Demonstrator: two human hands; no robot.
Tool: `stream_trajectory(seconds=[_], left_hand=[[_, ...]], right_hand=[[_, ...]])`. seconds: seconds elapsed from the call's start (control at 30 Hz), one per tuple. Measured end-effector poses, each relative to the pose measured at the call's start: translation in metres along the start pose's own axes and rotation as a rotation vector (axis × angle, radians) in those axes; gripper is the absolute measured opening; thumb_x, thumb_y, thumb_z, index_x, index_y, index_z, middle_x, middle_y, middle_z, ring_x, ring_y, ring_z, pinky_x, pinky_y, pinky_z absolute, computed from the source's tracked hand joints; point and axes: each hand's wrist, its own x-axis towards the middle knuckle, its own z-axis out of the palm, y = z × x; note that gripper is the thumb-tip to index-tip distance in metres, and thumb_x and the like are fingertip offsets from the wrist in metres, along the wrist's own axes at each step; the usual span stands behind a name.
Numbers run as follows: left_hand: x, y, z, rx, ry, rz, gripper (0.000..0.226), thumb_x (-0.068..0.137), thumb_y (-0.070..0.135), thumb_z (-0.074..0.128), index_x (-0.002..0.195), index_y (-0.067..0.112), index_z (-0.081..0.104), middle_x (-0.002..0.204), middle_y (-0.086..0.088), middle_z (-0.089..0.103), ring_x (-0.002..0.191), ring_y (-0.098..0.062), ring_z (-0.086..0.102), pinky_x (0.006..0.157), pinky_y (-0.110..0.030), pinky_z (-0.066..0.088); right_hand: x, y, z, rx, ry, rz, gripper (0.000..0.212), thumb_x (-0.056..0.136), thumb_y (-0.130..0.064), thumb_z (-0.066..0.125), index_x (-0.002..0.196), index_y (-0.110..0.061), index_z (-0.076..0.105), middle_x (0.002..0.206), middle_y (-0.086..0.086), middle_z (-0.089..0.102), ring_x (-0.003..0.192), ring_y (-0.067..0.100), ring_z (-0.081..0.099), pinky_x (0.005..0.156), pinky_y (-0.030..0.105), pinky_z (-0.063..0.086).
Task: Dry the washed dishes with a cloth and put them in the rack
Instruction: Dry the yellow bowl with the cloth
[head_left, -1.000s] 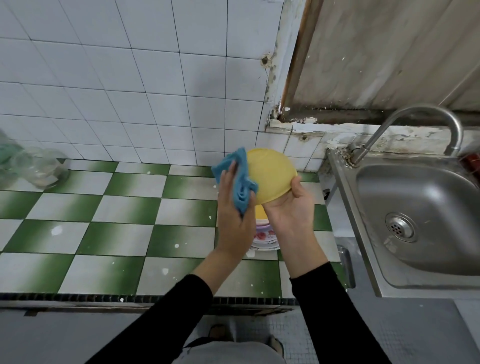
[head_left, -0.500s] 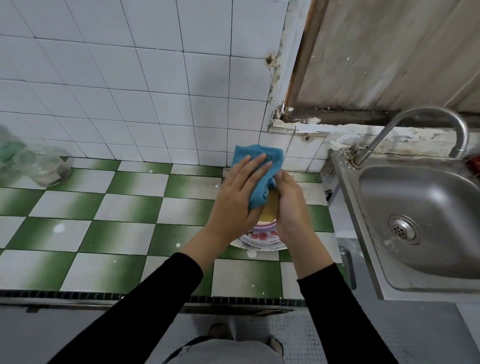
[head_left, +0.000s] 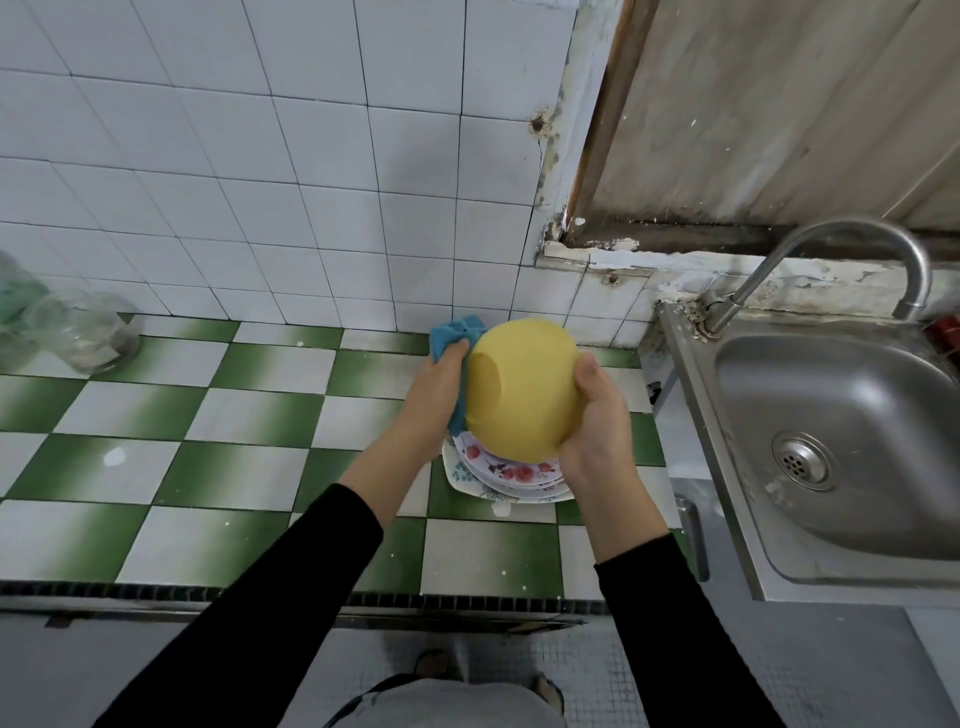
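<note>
Left hand (head_left: 434, 387) is bunched around the blue cloth (head_left: 457, 338), pressing it against the left side of the yellow bowl (head_left: 522, 389). The bowl's tipped with its underside toward the camera, held up between both hands above the plate stack (head_left: 511, 478) near the counter's (head_left: 208, 415) right edge. Right hand (head_left: 597, 415) cups the bowl's right side, fingers wrapped behind (can't see them). No rack anywhere in view, and the bowl's inside faces away.
</note>
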Motion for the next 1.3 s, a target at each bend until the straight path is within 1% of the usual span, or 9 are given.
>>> stream_trajectory(seconds=[0.2,0.33,0.5,0.6,0.7,0.8,0.9,1.03,1.3], left_hand=[[-0.024,-0.037,0.02,-0.023,0.198,0.367,0.016,0.103,0.034,0.044,0.116,0.03,0.051,0.104,0.008,0.06,0.096,-0.002,0.056,0.08,-0.02,0.045],[-0.019,-0.056,0.013,0.401,0.029,0.896,0.043,0.101,0.033,0.046,0.142,0.018,0.042,0.142,-0.003,0.048,0.132,-0.022,0.045,0.109,-0.038,0.04],[-0.013,-0.037,0.017,0.262,0.11,0.559,0.018,0.102,0.034,0.048,0.1,0.02,0.059,0.074,0.007,0.053,0.063,-0.002,0.047,0.061,-0.03,0.039],[-0.025,-0.045,0.019,0.375,0.101,0.748,0.039,0.102,0.03,0.045,0.137,0.015,0.048,0.124,-0.004,0.059,0.115,-0.01,0.056,0.095,-0.031,0.047],[-0.025,-0.055,0.019,0.626,0.048,1.106,0.054,0.096,0.02,0.044,0.148,0.008,0.036,0.154,-0.004,0.037,0.147,-0.019,0.026,0.12,-0.041,0.024],[-0.022,-0.038,0.014,0.488,-0.077,0.982,0.046,0.098,0.024,0.047,0.142,0.013,0.046,0.143,0.003,0.049,0.135,-0.012,0.042,0.112,-0.03,0.035],[-0.021,-0.013,0.004,0.344,-0.117,0.604,0.014,0.101,0.032,0.048,0.106,0.032,0.061,0.094,0.005,0.062,0.084,-0.005,0.056,0.078,-0.02,0.045],[-0.014,0.006,-0.008,0.214,-0.167,0.126,0.02,0.098,0.048,0.046,0.096,0.036,0.061,0.101,0.003,0.067,0.098,-0.017,0.06,0.086,-0.035,0.045],[-0.022,-0.025,0.001,-0.103,0.049,0.117,0.02,0.102,0.044,0.039,0.102,0.034,0.057,0.097,0.009,0.062,0.092,-0.009,0.058,0.078,-0.027,0.047]], right_hand=[[0.003,0.01,0.001,0.435,-0.072,0.156,0.043,0.109,-0.037,0.034,0.138,-0.01,0.05,0.135,0.016,0.059,0.121,0.034,0.057,0.105,0.055,0.043],[-0.001,0.011,0.007,0.356,-0.036,0.133,0.046,0.108,-0.034,0.035,0.142,-0.005,0.046,0.135,0.022,0.06,0.123,0.036,0.059,0.096,0.05,0.053],[-0.006,0.008,0.01,0.113,-0.024,0.037,0.031,0.108,-0.029,0.041,0.131,-0.016,0.056,0.133,0.013,0.06,0.12,0.032,0.059,0.096,0.053,0.053],[-0.009,0.009,0.016,-0.154,-0.029,-0.071,0.03,0.108,-0.028,0.041,0.09,-0.025,0.065,0.109,0.006,0.065,0.107,0.029,0.061,0.103,0.058,0.048],[-0.015,0.007,0.022,-0.33,-0.089,-0.154,0.033,0.108,-0.024,0.038,0.089,-0.024,0.065,0.101,0.005,0.069,0.101,0.024,0.065,0.099,0.049,0.053],[-0.012,0.006,0.018,-0.467,-0.111,-0.188,0.032,0.108,-0.026,0.04,0.09,-0.02,0.067,0.1,0.002,0.069,0.103,0.024,0.062,0.098,0.042,0.049],[-0.01,0.002,0.007,-0.565,-0.123,-0.188,0.033,0.107,-0.031,0.044,0.089,-0.015,0.066,0.095,-0.001,0.064,0.097,0.02,0.056,0.09,0.037,0.044],[-0.01,-0.01,0.0,-0.271,-0.069,-0.047,0.018,0.105,-0.032,0.05,0.097,-0.025,0.064,0.096,-0.011,0.063,0.091,0.014,0.059,0.069,0.03,0.045],[-0.007,-0.008,0.002,0.388,0.038,0.202,0.023,0.107,-0.034,0.044,0.102,-0.021,0.062,0.103,0.007,0.063,0.092,0.029,0.058,0.089,0.057,0.044]])
